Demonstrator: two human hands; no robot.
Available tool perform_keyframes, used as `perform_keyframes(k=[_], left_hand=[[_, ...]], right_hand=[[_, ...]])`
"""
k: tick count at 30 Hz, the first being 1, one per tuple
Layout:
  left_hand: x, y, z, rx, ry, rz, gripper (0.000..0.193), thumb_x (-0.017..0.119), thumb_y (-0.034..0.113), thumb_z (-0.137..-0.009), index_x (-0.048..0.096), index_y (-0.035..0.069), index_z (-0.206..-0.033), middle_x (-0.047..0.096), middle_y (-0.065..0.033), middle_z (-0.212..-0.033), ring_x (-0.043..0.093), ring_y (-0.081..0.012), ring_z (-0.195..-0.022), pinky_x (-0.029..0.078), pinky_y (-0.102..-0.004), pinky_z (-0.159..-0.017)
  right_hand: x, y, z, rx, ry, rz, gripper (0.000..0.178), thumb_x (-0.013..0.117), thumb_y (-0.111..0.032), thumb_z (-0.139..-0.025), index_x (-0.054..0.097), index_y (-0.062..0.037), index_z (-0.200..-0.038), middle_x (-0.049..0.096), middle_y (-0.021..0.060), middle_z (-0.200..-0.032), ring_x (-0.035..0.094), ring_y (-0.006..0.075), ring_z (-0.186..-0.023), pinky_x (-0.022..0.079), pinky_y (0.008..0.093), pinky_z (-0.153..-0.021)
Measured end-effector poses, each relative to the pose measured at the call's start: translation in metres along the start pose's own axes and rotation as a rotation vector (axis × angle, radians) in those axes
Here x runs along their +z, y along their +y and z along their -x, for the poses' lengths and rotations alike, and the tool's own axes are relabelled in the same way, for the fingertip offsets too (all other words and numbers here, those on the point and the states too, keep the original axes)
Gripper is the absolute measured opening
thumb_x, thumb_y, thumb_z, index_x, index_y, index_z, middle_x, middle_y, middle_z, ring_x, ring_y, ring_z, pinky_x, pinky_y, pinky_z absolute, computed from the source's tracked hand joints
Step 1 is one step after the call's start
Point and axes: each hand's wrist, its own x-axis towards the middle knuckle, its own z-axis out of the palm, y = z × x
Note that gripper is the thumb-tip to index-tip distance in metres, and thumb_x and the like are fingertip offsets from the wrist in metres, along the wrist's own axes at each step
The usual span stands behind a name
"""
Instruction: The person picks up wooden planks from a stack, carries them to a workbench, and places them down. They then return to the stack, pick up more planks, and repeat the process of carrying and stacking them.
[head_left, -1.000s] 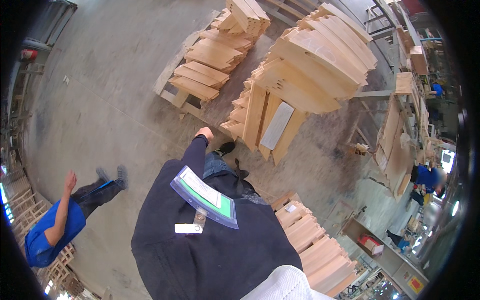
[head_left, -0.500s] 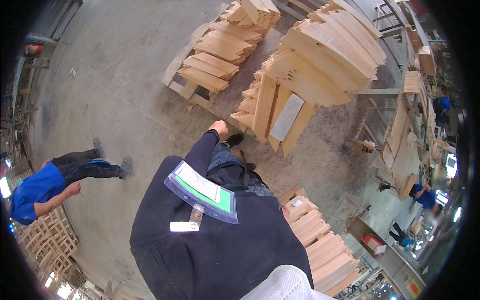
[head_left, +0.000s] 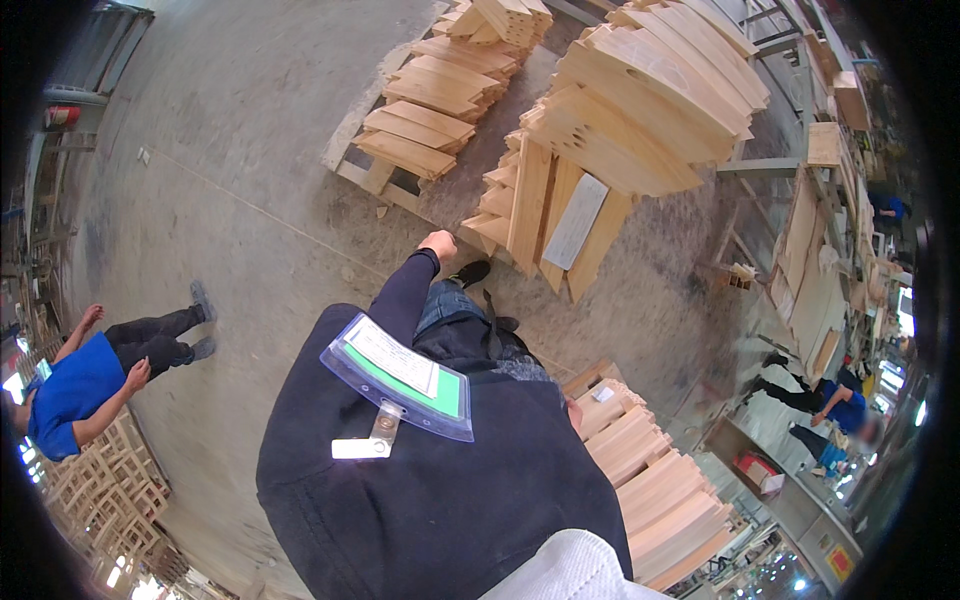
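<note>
The head camera looks steeply down over the wearer's chest onto the concrete floor (head_left: 230, 180).

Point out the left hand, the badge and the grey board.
left hand (head_left: 438, 243), head view, back of the fist.
badge (head_left: 400, 375), head view, middle of the clear sleeve.
grey board (head_left: 576, 221), head view, middle of its face.

I count one hand (head_left: 438, 243) of my own in view, empty. One clear badge holder (head_left: 400, 376) hangs on my dark top. One pallet (head_left: 375, 177) carries stacked boards. I see three other people: one in blue (head_left: 75, 385) at left, two at far right.
</note>
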Motion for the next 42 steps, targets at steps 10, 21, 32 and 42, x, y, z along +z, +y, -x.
perform_keyframes(k=[10, 21, 32, 42], left_hand=[[-0.009, 0.003, 0.002, 0.002, -0.055, 0.012, 0.025, 0.05, 0.015, -0.069, 0.062, 0.01, -0.092, 0.058, -0.0126, -0.098, 0.055, -0.026, -0.092, 0.044, -0.0346, -0.078], [-0.024, -0.015, -0.01, 0.098, -0.029, -0.095, 0.025, 0.05, 0.015, -0.07, 0.062, 0.008, -0.09, 0.058, -0.0145, -0.096, 0.053, -0.0293, -0.094, 0.042, -0.0359, -0.08], [-0.037, -0.022, -0.005, 0.274, -0.063, -0.201, 0.024, 0.049, 0.015, -0.069, 0.062, 0.007, -0.088, 0.058, -0.0158, -0.094, 0.054, -0.0296, -0.093, 0.042, -0.0365, -0.08], [-0.06, -0.092, 0.015, 0.432, -0.129, -0.369, 0.026, 0.05, 0.017, -0.068, 0.062, 0.011, -0.09, 0.059, -0.0139, -0.094, 0.055, -0.0285, -0.091, 0.043, -0.0356, -0.08]], right_hand=[[0.009, 0.01, -0.008, 0.004, 0.014, -0.109, 0.009, 0.05, -0.001, -0.077, 0.054, -0.0005, -0.085, 0.059, 0.0086, -0.076, 0.054, 0.0146, -0.06, 0.041, 0.0237, -0.045], [0.035, 0.032, 0.013, -0.002, 0.015, -0.136, 0.01, 0.05, -0.002, -0.077, 0.054, -0.0015, -0.087, 0.06, 0.0086, -0.081, 0.058, 0.0179, -0.073, 0.046, 0.0253, -0.057], [0.082, 0.098, 0.059, -0.013, 0.076, -0.113, 0.011, 0.051, -0.003, -0.076, 0.057, -0.0039, -0.084, 0.061, 0.0042, -0.077, 0.058, 0.0128, -0.069, 0.043, 0.0223, -0.054], [0.207, 0.23, 0.1, 0.045, 0.211, -0.397, 0.008, 0.047, -0.003, -0.079, 0.053, -0.0066, -0.084, 0.058, 0.0035, -0.08, 0.057, 0.0139, -0.08, 0.045, 0.0266, -0.063]])
